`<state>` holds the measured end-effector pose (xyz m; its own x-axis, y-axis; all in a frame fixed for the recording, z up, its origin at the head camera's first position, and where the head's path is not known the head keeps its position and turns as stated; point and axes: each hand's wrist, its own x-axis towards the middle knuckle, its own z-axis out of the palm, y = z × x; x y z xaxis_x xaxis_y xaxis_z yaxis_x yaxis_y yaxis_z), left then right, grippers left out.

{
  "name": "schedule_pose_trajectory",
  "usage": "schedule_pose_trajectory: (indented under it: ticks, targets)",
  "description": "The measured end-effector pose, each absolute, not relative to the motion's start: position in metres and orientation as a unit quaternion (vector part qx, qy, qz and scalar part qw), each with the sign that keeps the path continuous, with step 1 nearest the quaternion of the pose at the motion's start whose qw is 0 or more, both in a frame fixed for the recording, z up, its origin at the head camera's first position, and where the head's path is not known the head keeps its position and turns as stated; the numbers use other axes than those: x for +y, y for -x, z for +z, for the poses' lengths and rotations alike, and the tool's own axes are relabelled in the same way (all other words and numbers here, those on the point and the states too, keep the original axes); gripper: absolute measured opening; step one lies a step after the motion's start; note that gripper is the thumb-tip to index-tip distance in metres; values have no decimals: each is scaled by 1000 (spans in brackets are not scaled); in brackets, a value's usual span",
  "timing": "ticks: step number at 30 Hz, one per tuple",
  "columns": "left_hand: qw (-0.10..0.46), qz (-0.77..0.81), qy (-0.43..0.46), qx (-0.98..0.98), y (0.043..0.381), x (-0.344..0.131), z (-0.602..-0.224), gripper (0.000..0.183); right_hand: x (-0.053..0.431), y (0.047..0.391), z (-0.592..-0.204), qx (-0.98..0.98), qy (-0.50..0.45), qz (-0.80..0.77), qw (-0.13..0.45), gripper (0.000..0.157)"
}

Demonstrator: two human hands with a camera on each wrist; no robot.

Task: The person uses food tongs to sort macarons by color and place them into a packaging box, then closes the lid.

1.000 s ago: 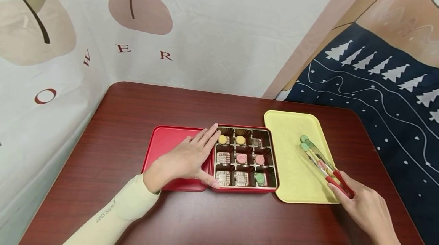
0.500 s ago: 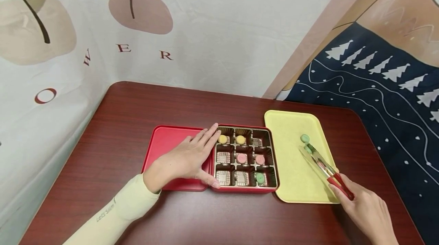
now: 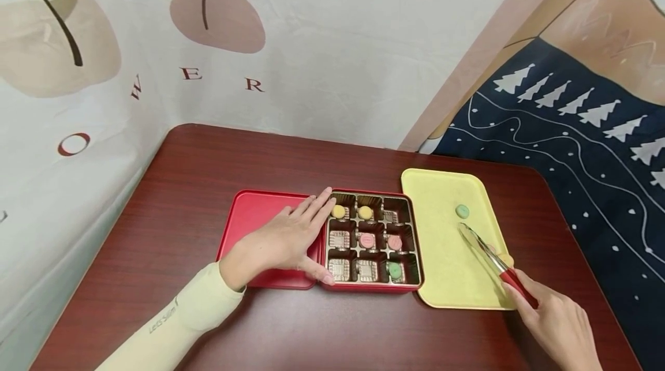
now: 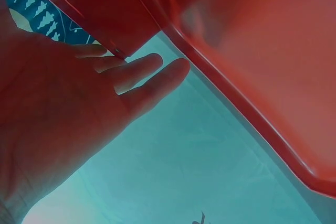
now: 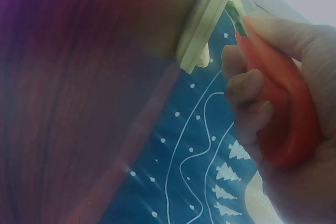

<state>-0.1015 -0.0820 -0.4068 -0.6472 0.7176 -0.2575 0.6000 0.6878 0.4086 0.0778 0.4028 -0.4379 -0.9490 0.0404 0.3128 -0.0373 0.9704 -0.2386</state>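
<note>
My left hand (image 3: 283,241) lies with its fingers extended along the left rim of a red box (image 3: 374,288), thumb at the near corner. Inside, the brown divided insert (image 3: 354,248) holds yellow pieces (image 3: 365,213), pink pieces (image 3: 366,240) and a green piece (image 3: 395,270) in separate compartments. Over the yellow tray (image 3: 441,278), my right hand (image 3: 558,316) grips tongs (image 3: 488,253) by their red handles (image 5: 286,93). The tongs are turned edge-on, so what is between their tips cannot be seen. A round green piece (image 3: 462,211) lies just beyond the tips.
The red lid (image 3: 260,221) lies left of the box, partly under my left hand. Near the tray's right edge, a yellow piece (image 3: 505,259) and a pink one show beside the tongs. Printed cloths (image 3: 332,59) hang behind the brown table (image 3: 218,157).
My tongs have narrowed and turned edge-on around the nearer green piece, which is now out of sight. The farther green piece stays on the tray. My left hand keeps its place on the box.
</note>
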Motion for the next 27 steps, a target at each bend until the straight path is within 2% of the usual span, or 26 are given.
schedule_pose_trajectory:
  ticks: [5, 9, 16, 23, 27]
  targets:
    - [204, 142, -369, 895, 100, -81, -408, 149, 401, -84, -434, -984, 30, 113, 132, 47]
    - [201, 139, -372, 896, 98, -81, -408, 150, 399, -86, -430, -984, 33, 111, 132, 48]
    - [197, 141, -373, 896, 97, -84, -408, 151, 392, -78, -424, -976, -23, 125, 177, 45]
    - [191, 135, -377, 896, 99, -84, -406, 151, 377, -68, -410, -966, -74, 128, 210, 53]
    - [187, 133, -379, 896, 100, -83, -405, 150, 364, -63, -401, -960, -104, 139, 219, 48]
